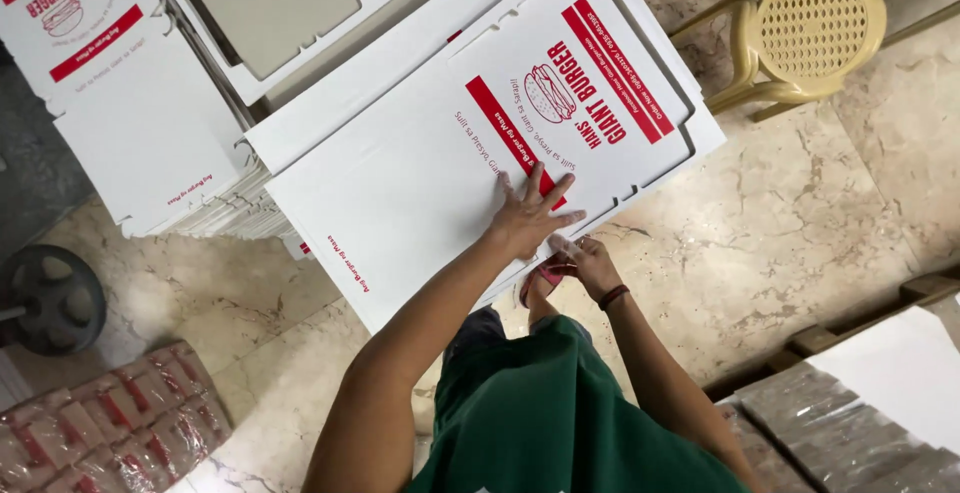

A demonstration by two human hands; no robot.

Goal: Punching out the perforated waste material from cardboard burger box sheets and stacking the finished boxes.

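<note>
Now | flat white box blank (440, 153), red print | left hand (528, 215) pressing

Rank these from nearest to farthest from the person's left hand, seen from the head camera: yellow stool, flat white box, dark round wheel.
1. Flat white box: under the left hand.
2. Yellow stool: upper right, on the floor.
3. Dark round wheel: far left, on the floor.
</note>
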